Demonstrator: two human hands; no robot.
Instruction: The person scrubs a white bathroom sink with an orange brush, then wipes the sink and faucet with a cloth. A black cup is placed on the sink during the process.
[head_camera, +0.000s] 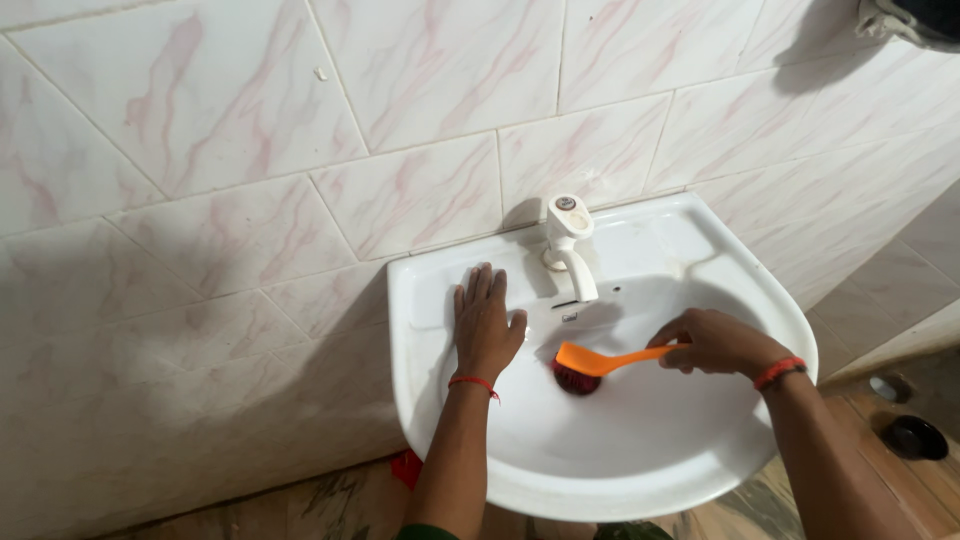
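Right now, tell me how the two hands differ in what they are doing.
The left hand lies flat and open on the basin rim beside the tap, holding nothing; the right hand is closed around the orange brush, its bristles down in the bowl. Both wrists wear red bands.

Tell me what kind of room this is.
Most likely a bathroom or washroom: a white wall-mounted basin with a white tap, marbled wall tiles, and a right hand holding an orange brush in the bowl.

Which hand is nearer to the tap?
Left. The left hand lies flat on the sink ledge just left of the tap; the right hand holds the brush lower right.
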